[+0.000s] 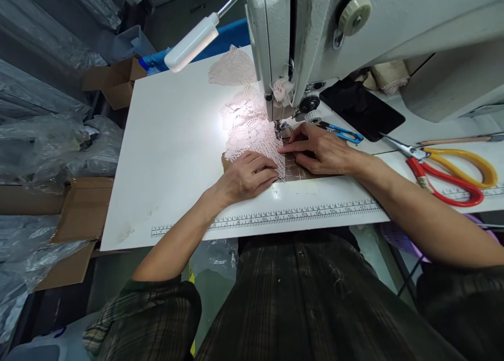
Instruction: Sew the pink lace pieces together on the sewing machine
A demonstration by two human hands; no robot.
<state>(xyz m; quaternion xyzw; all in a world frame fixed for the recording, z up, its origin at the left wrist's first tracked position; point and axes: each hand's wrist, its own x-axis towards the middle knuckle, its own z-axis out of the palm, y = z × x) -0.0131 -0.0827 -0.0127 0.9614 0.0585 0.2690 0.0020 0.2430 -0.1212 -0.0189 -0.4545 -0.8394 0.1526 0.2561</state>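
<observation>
A strip of pale pink lace (pixel 247 123) runs across the white sewing table (pixel 169 140) and under the presser foot of the white sewing machine (pixel 299 40). Its near end lies over a brown checked cloth piece (pixel 296 167). My left hand (pixel 246 176) rests on the lace's near edge with fingers curled down on it. My right hand (pixel 318 148) lies flat just right of the needle, fingers stretched out, pressing lace and checked cloth against the table.
Blue thread snips (pixel 344 134) lie behind my right hand. Red and yellow scissors (pixel 449 172) and a pencil (pixel 459 139) lie at the right. A gooseneck lamp (pixel 192 41) lights the lace. A printed ruler (pixel 275 214) runs along the front edge. Cardboard boxes (pixel 82 208) and plastic bags stand at left.
</observation>
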